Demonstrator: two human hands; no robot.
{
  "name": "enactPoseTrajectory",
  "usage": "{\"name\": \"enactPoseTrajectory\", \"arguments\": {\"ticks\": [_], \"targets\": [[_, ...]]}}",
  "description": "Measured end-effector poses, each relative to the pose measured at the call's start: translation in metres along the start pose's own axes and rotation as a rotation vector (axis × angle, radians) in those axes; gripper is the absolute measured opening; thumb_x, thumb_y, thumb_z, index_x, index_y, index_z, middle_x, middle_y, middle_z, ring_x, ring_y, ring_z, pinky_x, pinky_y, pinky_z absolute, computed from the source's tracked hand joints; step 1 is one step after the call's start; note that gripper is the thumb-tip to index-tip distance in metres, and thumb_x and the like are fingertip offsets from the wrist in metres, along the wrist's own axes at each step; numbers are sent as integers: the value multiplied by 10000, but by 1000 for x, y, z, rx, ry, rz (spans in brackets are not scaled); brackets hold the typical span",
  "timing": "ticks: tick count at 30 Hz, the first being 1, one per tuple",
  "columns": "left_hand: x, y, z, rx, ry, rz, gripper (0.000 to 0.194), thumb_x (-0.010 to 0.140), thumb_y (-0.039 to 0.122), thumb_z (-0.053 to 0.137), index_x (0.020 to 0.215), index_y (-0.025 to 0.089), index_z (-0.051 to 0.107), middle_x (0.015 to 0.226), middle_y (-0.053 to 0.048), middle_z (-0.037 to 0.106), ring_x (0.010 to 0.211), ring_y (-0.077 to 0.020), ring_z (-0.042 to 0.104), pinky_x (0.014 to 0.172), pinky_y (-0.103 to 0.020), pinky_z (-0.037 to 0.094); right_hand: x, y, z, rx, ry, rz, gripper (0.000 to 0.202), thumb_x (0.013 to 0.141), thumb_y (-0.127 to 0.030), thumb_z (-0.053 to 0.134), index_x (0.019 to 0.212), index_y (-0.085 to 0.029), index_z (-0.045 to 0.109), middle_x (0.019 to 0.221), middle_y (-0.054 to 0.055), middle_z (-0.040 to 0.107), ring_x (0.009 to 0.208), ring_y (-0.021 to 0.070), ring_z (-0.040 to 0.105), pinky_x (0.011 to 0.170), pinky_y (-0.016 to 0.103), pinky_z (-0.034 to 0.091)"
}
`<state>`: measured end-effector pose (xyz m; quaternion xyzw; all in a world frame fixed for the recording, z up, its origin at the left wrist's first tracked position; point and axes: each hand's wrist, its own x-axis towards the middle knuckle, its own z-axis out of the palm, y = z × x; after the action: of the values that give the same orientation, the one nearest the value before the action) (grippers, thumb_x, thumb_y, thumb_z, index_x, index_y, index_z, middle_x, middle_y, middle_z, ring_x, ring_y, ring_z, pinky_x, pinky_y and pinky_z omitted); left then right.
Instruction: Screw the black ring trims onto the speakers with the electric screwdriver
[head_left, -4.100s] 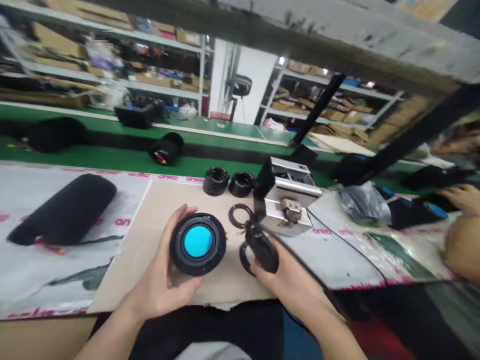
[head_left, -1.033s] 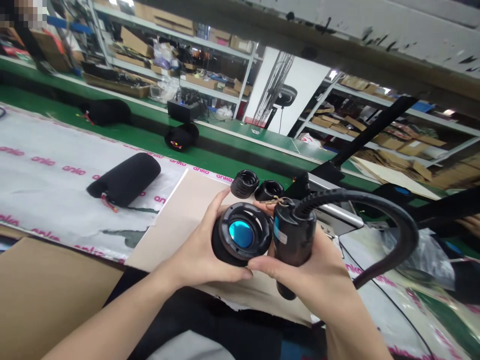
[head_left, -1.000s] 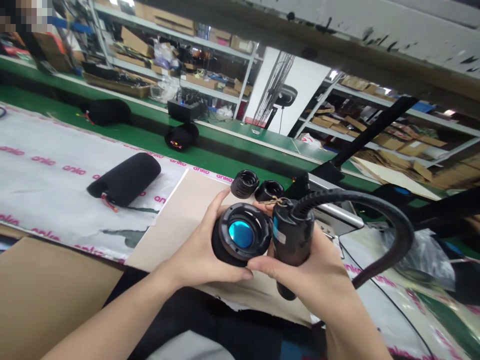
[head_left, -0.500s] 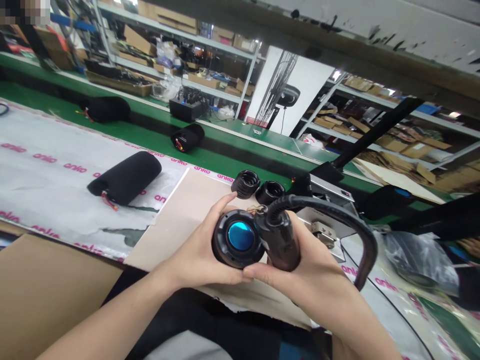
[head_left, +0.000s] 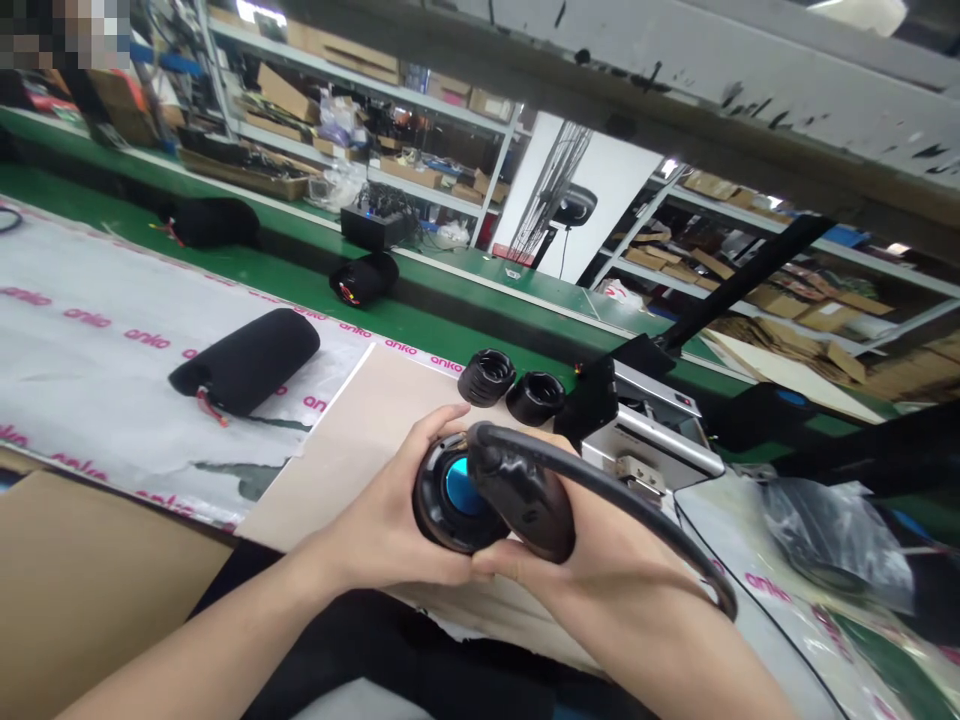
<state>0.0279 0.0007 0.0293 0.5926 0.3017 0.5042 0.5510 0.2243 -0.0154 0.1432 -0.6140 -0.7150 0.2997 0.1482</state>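
Note:
My left hand (head_left: 375, 525) is wrapped round a black cylindrical speaker (head_left: 433, 515), whose end with a shiny blue disc (head_left: 457, 487) faces up at me. In my right hand (head_left: 607, 570) is a black electric screwdriver (head_left: 529, 500), tilted over the speaker's end, with a thick cable (head_left: 645, 500) arching off to the right. My right thumb meets the left hand at the speaker's near side. The screwdriver's tip is hidden behind its body. Just beyond my hands, two black ribbed rings (head_left: 486, 378) stand on a beige board (head_left: 337, 440).
A black fabric-covered cylinder (head_left: 247, 360) with red wires lies on the printed sheet at left. Two more cylinders (head_left: 365, 278) lie on the green conveyor belt (head_left: 427, 320). To the right are a silver-black device (head_left: 652, 440) and a clear plastic bag (head_left: 840, 540). A beam (head_left: 675, 90) crosses overhead.
The screwdriver has swung left and tilted over the speaker's end, now covering part of the blue disc. Both hands have shifted slightly left in view.

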Motion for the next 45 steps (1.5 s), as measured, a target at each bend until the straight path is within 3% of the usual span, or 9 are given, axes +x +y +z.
{"name": "enactPoseTrajectory", "arguments": {"ticks": [4,10,16,20,25,28,31,36,45], "targets": [[1,-3,-3,15,-14,63,1246,571,212,1050,1589,419,362,1530,-61,567,1421,-346,605,1232,-488,476,0,3,2,65,36,-60,655,764,-267,821,1361,-464,632,1403,-68,679,1234,274,679,849,353,592],[0,-2,-4,94,-10,70,1158,567,281,1073,1522,413,431,1512,-55,607,1410,-347,619,1207,-499,508,6,12,-7,196,-18,-120,723,696,-275,929,1340,-352,609,1212,-41,736,1114,238,685,918,352,547],[3,0,-5,13,-24,155,1173,565,468,1059,1564,380,452,1590,-81,570,1485,-384,551,1251,-508,458,13,10,-13,203,-86,-133,771,703,-294,962,1380,-433,619,1352,-91,695,1267,244,636,1047,374,514],[5,6,0,71,25,137,884,670,463,1009,1444,341,600,1490,-78,671,1397,-368,639,1186,-472,524,10,18,-11,286,-39,-83,762,659,-277,986,1337,-419,668,1229,-67,732,1100,231,694,934,348,566],[-1,9,-2,233,60,122,870,654,448,998,1416,304,604,1565,-107,607,1480,-383,560,1217,-457,484,-5,52,-35,769,541,-67,469,715,-497,976,1053,-263,750,829,12,711,503,152,581,493,311,508],[-3,6,-6,266,75,113,823,691,488,965,1407,298,606,1485,-103,661,1372,-350,649,1124,-405,544,-15,71,-57,1073,1040,-280,562,592,-586,1027,897,-260,687,808,10,665,496,138,535,490,325,522],[2,4,-4,345,156,137,755,718,528,930,1368,283,634,1377,-85,714,1263,-324,703,1042,-374,573,-18,82,-71,1163,1307,-431,571,595,-634,994,844,-293,611,639,-41,538,519,162,517,518,323,529],[19,0,22,378,140,115,742,726,544,915,1355,267,636,1358,-81,718,1255,-321,702,1012,-362,577,0,88,-73,1091,1226,-454,626,745,-824,793,840,-258,544,505,-62,492,379,140,406,344,254,351],[32,-5,54,293,-26,49,820,708,597,920,1378,257,593,1400,-105,692,1279,-352,688,1023,-398,586,23,88,-80,983,921,-354,626,806,-861,714,807,-263,530,579,-44,511,449,149,514,439,304,423]]}}
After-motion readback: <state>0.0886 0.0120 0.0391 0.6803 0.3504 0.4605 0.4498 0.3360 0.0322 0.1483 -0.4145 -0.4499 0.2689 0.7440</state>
